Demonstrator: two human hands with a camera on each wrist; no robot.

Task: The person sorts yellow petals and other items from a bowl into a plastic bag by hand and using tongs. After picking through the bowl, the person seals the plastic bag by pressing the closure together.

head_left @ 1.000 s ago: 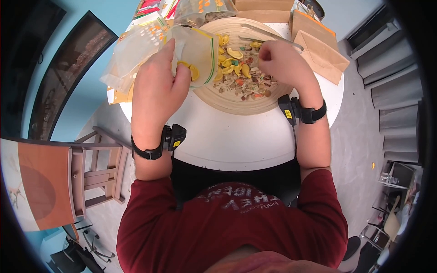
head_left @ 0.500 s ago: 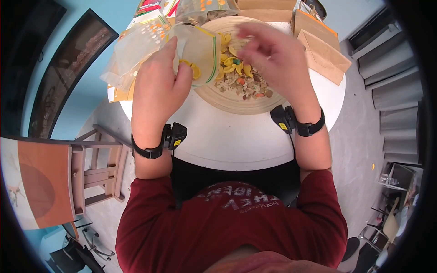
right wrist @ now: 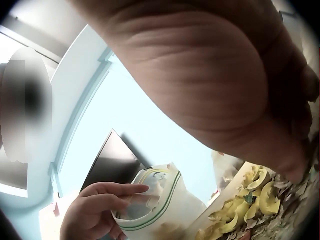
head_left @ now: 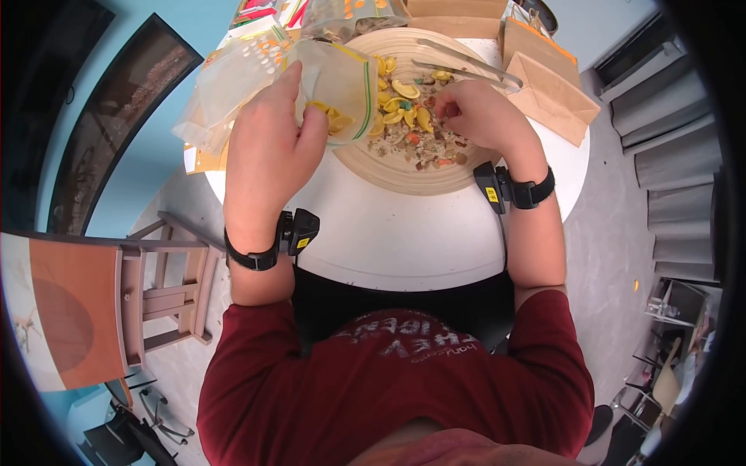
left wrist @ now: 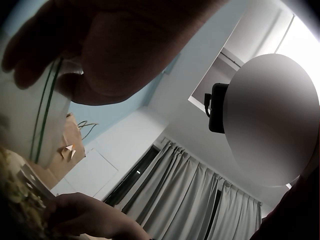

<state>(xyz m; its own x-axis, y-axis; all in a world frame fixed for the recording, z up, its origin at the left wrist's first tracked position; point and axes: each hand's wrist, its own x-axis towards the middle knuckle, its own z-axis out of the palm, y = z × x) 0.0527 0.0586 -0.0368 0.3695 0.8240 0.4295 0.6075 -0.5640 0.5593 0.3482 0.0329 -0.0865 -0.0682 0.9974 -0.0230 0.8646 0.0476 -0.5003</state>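
Note:
My left hand (head_left: 272, 147) grips a clear zip bag (head_left: 342, 70) by its mouth, thumb on the near side. Several yellow shell-shaped dried pieces (head_left: 334, 120) lie inside the bag. To its right, a round wooden plate (head_left: 373, 179) bears a heap of mixed dried bits (head_left: 423, 147), with more yellow pieces (head_left: 404, 89) among them. My right hand (head_left: 486, 116) is over the plate's right side, fingers bent down to the heap. In the right wrist view its fingertips (right wrist: 295, 170) reach the dried bits; I cannot tell whether they pinch one.
Metal tongs (head_left: 466, 66) lie across the plate's far right edge. Brown paper bags (head_left: 552, 97) stand at the right and back. Another zip bag with orange dots (head_left: 350, 19) is behind the plate, and a dotted bag (head_left: 225, 93) lies at left.
My right hand moved left toward the bag's mouth, then back right and down to the heap. More yellow shows inside the bag. My left hand has stayed in place.

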